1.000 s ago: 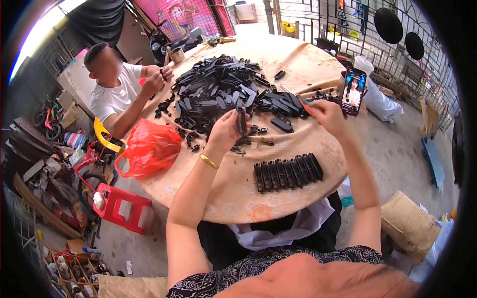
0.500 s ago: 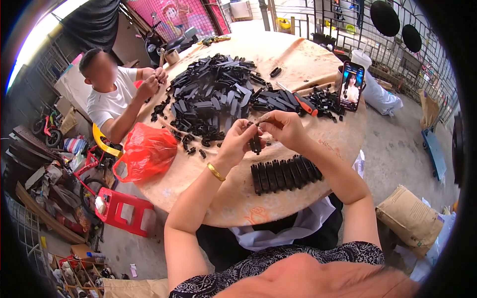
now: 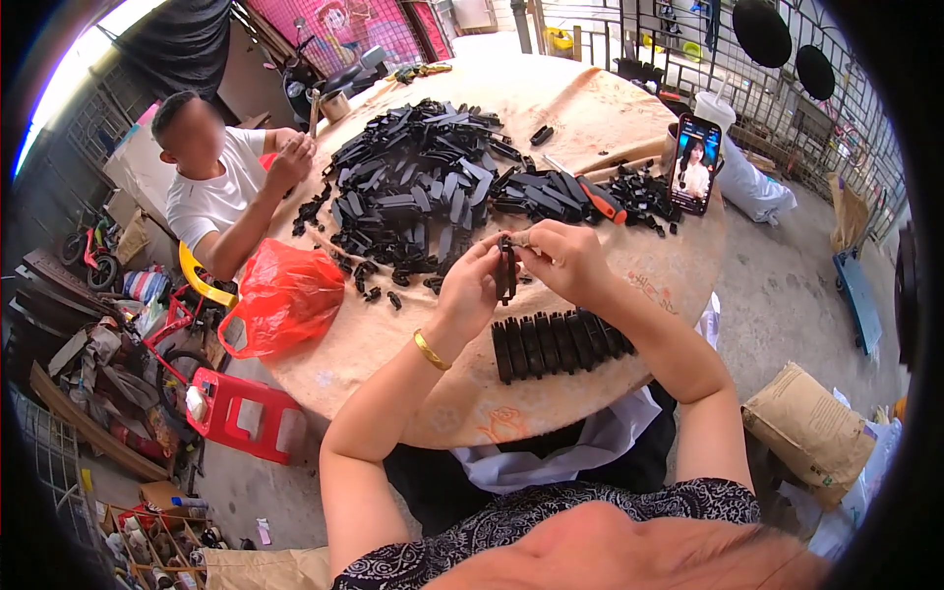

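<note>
Evidently smooth and hard, a slim black part [image 3: 505, 275] hangs upright between the two hands, above the table's near side, just beyond a row of black parts [image 3: 556, 346]. The left hand [image 3: 470, 287] grips it along its side between thumb and fingers; the right hand [image 3: 565, 260] pinches its upper end, fingertips drawn together. Narrow, ribbed and notched, the parts in the row lie side by side, nearly touching. Behind the hands rises a loose heap of black pieces [image 3: 413, 187], flat blades with rounded or pointed ends, some catching a dull grey sheen. Smaller, blockier black bits [image 3: 644, 197] lie at the right, beside a screwdriver [image 3: 602, 202] with a red-and-black handle. A soft, peach-coloured cloth [image 3: 423, 398] with floral outlines covers the round table, creased toward the back.

As for containers, a thin, crinkled red plastic bag [image 3: 290, 300] slumps at the left edge; its contents cannot be made out. A metallic mug [image 3: 335, 105] stands at the far left, and a pale lidded cup [image 3: 715, 110] behind the upright phone [image 3: 694, 165]. On the floor, a partitioned box [image 3: 147, 551] holds bottles, and a brown paper sack [image 3: 811, 428] leans at the right, its inside hidden.
</note>
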Demonstrator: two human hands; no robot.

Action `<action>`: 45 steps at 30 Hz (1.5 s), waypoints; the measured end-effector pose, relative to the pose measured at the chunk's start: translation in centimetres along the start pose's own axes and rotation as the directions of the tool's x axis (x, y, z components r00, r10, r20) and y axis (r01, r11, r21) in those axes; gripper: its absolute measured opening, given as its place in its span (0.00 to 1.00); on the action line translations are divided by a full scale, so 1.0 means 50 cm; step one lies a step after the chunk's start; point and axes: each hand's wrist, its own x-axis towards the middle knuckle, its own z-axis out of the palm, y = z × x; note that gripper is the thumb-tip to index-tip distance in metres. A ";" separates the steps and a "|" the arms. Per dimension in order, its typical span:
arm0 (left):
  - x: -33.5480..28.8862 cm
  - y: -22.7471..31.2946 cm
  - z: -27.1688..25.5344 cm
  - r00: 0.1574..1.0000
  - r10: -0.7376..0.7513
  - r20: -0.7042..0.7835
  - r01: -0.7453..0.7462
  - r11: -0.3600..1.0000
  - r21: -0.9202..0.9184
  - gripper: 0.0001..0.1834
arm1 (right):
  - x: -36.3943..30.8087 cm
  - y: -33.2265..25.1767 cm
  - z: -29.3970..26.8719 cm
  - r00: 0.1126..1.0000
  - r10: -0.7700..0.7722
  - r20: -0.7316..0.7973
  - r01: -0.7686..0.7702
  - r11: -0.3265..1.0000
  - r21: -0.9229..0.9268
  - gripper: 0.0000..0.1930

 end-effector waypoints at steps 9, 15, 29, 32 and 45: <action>-0.010 0.002 0.011 0.999 0.047 0.022 -0.048 0.999 0.013 0.15 | 0.006 -0.022 -0.020 0.993 -0.053 0.102 0.057 0.998 -0.036 0.09; -0.007 0.003 0.000 1.000 -0.019 0.002 0.019 1.000 0.017 0.15 | 0.004 -0.028 -0.028 0.969 -0.086 0.231 0.080 0.996 0.039 0.14; 0.043 0.081 -0.087 0.758 0.612 0.225 0.032 -0.379 0.925 0.16 | -0.065 -0.030 -0.226 0.869 0.418 0.263 -0.313 0.878 -0.361 0.18; 0.061 0.069 -0.093 0.797 0.598 0.088 0.232 -0.437 0.869 0.16 | -0.116 -0.029 -0.231 0.791 0.509 0.341 -0.276 0.793 -0.543 0.14; 0.044 0.076 -0.090 0.692 0.713 0.110 -0.103 -0.053 0.993 0.08 | -0.128 0.151 -0.242 0.826 0.558 -0.079 -0.481 0.624 -0.616 0.09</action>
